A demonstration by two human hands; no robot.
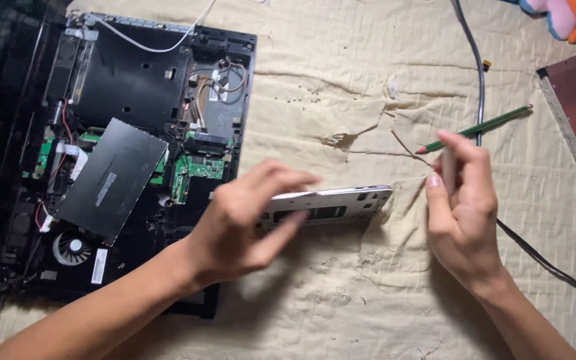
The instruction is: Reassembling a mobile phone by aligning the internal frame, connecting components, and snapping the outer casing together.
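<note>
the left hand [245, 223] is curled round the near end of a flat white device [331, 203], thumb above and fingers below, lifting it on edge just over the cream cloth [341, 80]; the hand is blurred. the right hand [461, 207] is apart from the device's far end, fingers pressed together and upright, pinching something small that cannot be made out. a green pencil [478, 128] lies just beyond its fingertips. to the left sits an opened laptop base [135, 87] with circuit boards and a fan showing. a dark cable [478, 73] runs down the cloth on the right.
</note>
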